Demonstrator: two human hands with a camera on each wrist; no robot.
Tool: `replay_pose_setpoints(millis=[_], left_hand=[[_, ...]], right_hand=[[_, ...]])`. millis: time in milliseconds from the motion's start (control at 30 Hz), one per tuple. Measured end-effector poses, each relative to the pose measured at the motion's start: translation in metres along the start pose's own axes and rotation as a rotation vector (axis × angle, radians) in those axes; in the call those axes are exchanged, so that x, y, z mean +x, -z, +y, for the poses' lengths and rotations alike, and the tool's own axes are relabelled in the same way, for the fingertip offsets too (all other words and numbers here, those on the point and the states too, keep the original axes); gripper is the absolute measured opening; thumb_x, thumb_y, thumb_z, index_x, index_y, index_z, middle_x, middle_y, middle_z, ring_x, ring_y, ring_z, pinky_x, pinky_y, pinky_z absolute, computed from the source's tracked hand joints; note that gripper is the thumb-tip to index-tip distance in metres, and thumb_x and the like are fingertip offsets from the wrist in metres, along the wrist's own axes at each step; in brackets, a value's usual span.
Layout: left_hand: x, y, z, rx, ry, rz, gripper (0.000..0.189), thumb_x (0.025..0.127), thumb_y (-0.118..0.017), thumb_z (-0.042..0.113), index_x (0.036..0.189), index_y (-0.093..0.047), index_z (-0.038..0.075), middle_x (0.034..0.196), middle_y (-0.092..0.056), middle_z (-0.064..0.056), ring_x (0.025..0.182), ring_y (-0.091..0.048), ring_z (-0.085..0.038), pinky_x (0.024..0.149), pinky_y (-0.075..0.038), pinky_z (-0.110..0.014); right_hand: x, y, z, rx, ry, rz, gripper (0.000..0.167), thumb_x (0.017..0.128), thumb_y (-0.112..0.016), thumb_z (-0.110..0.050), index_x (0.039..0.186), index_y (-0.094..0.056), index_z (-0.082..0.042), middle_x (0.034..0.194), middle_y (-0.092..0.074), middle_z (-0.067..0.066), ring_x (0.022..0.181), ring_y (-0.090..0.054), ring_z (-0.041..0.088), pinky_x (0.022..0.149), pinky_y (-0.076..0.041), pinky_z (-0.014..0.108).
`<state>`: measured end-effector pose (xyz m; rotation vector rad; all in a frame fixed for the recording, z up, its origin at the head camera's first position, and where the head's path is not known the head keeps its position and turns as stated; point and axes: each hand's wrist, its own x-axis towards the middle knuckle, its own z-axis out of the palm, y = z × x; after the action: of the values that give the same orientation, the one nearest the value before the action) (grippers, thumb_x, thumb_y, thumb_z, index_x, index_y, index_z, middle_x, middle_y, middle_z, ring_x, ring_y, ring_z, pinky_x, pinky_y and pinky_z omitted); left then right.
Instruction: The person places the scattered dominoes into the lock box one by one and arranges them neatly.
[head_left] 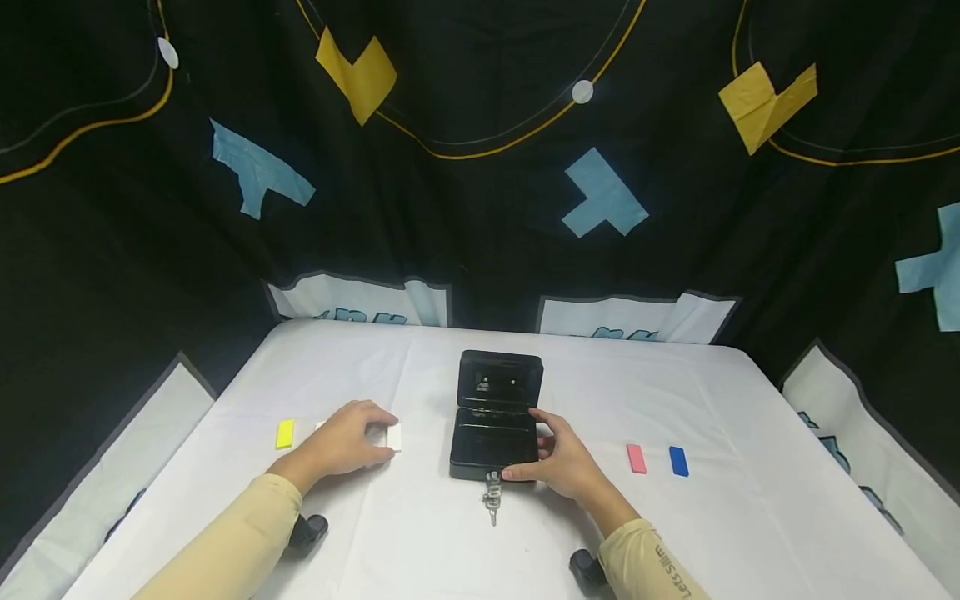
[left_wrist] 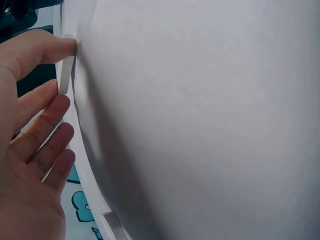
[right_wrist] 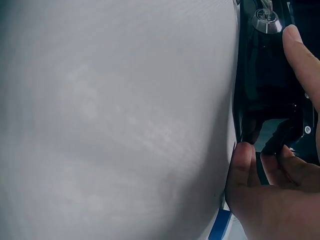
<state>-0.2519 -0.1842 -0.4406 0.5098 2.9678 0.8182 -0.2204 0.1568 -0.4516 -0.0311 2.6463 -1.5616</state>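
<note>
My left hand (head_left: 347,437) pinches a small white block (head_left: 394,437) between thumb and fingertip, left of the cash box. In the left wrist view the block (left_wrist: 65,72) stands on edge between them, the other fingers spread loosely. The black cash box (head_left: 491,446) sits mid-table with its lid (head_left: 500,379) raised and keys (head_left: 492,492) hanging from its front lock (right_wrist: 266,21). My right hand (head_left: 566,458) grips the box's right side, thumb at the front edge and fingers along the side wall (right_wrist: 255,90).
A yellow block (head_left: 285,434) lies left of my left hand; another pale block (left_wrist: 115,226), mostly hidden from the head camera, lies near that hand. To the right of the box are a pink block (head_left: 636,458) and a blue block (head_left: 678,461). Dark curtains hang behind the white-covered table (head_left: 420,550).
</note>
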Motion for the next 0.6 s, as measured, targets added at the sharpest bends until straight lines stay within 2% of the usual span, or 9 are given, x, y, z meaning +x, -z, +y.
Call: replay_pose_setpoints(millis=[233,400,600], left_hand=[[-0.001,0.003,0.005,-0.016,-0.015,0.018,0.048,0.077,-0.087,0.028,0.118,-0.072,0.008,0.122,-0.065,-0.011,0.124,-0.053,-0.037,0.107,-0.039,-0.054],[0.002,0.002,0.006,-0.028,-0.059,0.042,0.05,0.078,-0.087,0.027,0.121,-0.071,0.008,0.117,-0.068,-0.007,0.121,-0.055,-0.036,0.105,-0.041,-0.054],[0.007,0.0,0.012,-0.069,-0.061,0.059,0.046,0.077,-0.086,0.027,0.119,-0.072,0.011,0.118,-0.067,-0.003,0.122,-0.054,-0.032,0.106,-0.041,-0.051]], right_hand=[[-0.001,-0.002,-0.004,0.004,-0.01,-0.004,0.112,0.057,-0.101,-0.025,0.152,-0.043,-0.015,0.136,-0.053,0.014,0.111,-0.061,0.029,0.097,-0.048,0.053],[-0.001,-0.003,-0.004,-0.006,-0.01,0.002,0.112,0.057,-0.101,-0.025,0.152,-0.043,-0.015,0.135,-0.053,0.014,0.111,-0.061,0.029,0.098,-0.048,0.053],[-0.001,-0.001,-0.003,-0.001,-0.018,0.006,0.111,0.057,-0.101,-0.025,0.152,-0.043,-0.015,0.136,-0.054,0.016,0.113,-0.06,0.03,0.099,-0.047,0.053]])
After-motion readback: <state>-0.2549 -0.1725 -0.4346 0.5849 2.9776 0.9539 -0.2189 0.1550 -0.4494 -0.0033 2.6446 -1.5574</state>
